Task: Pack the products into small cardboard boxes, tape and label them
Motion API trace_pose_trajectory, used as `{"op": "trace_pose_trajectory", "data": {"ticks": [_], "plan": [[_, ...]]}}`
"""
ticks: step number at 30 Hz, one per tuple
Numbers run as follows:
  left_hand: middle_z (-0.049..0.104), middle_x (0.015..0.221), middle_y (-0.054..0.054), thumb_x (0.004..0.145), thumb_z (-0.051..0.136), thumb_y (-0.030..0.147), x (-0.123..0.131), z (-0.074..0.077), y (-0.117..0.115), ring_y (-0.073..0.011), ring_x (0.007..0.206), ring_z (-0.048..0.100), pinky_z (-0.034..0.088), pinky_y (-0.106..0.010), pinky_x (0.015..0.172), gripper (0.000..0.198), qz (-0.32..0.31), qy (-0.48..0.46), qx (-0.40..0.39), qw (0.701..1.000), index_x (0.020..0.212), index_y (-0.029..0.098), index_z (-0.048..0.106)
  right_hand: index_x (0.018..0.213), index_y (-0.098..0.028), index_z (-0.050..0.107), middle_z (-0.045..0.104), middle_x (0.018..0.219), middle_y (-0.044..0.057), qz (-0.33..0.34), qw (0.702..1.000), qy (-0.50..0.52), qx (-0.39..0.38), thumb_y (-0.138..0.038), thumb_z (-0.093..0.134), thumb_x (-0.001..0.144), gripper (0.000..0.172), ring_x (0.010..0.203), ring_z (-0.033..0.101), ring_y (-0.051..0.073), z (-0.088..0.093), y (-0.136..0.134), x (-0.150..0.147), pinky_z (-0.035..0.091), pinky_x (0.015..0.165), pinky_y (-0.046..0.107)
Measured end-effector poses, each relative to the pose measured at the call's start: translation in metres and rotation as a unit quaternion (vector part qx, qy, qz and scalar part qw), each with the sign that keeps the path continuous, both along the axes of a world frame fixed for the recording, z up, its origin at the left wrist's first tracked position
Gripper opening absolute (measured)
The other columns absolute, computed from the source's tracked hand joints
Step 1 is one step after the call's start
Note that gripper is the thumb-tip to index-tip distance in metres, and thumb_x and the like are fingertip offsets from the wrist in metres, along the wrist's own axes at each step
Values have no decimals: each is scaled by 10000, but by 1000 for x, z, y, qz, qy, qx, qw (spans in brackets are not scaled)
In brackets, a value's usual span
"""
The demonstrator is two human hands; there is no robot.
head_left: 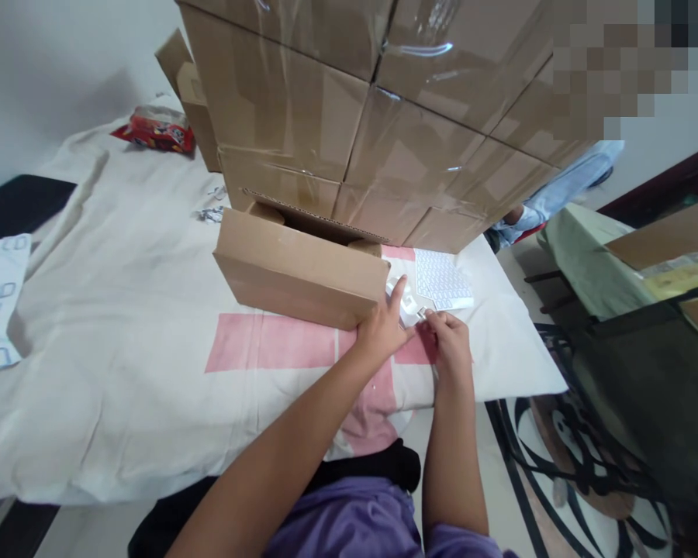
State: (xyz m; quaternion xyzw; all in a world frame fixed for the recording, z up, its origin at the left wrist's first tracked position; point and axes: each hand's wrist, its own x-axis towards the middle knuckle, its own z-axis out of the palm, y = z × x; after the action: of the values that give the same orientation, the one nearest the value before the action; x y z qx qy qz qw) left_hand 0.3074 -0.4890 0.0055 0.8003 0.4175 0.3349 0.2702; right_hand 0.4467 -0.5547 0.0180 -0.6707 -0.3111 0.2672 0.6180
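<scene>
On the cloth beside the open cardboard box point(302, 271), my left hand point(382, 324) grips a white, rounded item point(410, 301) that looks like a roll. Its index finger and thumb lie along the near side, and the rest of the fingers are hidden. My right hand point(450, 335) is closed, with thumb and fingertips pinching a small pale piece point(423, 313) at the item's right edge. What that piece is, I cannot make out. A sheet of printed labels point(444, 277) lies just beyond both hands. The box stands with a narrow opening facing up, close to my left hand.
A tall stack of taped cardboard boxes point(349, 116) rises behind the open box. At the back left lies a red packet point(160, 132); a paper with blue drawings point(0, 310) is at the far left. A dark chair point(628, 380) and a person's jeans point(575, 186) appear on the right.
</scene>
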Motion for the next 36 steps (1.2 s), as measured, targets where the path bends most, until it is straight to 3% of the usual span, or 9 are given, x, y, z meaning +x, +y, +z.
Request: {"op": "trace_pose_trajectory", "data": {"ticks": [3, 9, 18, 25, 36], "plan": [[319, 1611, -241, 746, 841, 445, -1, -2, 0, -440, 1465, 376, 394, -583, 1140, 1035, 3, -5, 25, 1000, 1583, 229, 273, 494, -227, 443, 602, 534, -12, 22, 999, 31, 19, -394, 863, 695, 495, 569, 561, 143, 1, 1, -6, 475, 640, 319], [264, 1636, -218, 757, 838, 386, -3, -2, -1, -432, 1442, 406, 425, -558, 1120, 809, -16, 8, 57, 998, 1459, 234, 464, 524, -227, 464, 624, 552, -2, 38, 997, 54, 26, -406, 836, 719, 457, 573, 575, 150, 3, -1, -8, 504, 672, 334], [437, 1560, -183, 818, 718, 510, -1, -2, 0, -407, 1440, 358, 340, -563, 1183, 845, -12, 0, 95, 995, 1499, 135, 385, 532, -229, 424, 541, 597, -30, 54, 996, 63, 43, -399, 800, 750, 466, 605, 505, 139, -4, 1, -3, 444, 644, 308], [477, 1517, -202, 809, 722, 543, 1, 0, 2, -400, 1376, 418, 378, -525, 1146, 866, 22, 7, 83, 996, 1479, 100, 399, 543, -215, 562, 563, 596, -22, 56, 997, 52, 18, -395, 790, 754, 359, 608, 475, 135, -1, 4, -2, 391, 647, 306], [501, 1471, -186, 802, 729, 532, 2, -3, 1, -396, 1340, 436, 394, -502, 1117, 825, 34, 40, 107, 993, 1471, 130, 461, 492, -219, 449, 597, 615, -18, 55, 996, 61, 31, -283, 760, 667, 361, 663, 535, 140, 0, 2, -5, 434, 690, 294]]}}
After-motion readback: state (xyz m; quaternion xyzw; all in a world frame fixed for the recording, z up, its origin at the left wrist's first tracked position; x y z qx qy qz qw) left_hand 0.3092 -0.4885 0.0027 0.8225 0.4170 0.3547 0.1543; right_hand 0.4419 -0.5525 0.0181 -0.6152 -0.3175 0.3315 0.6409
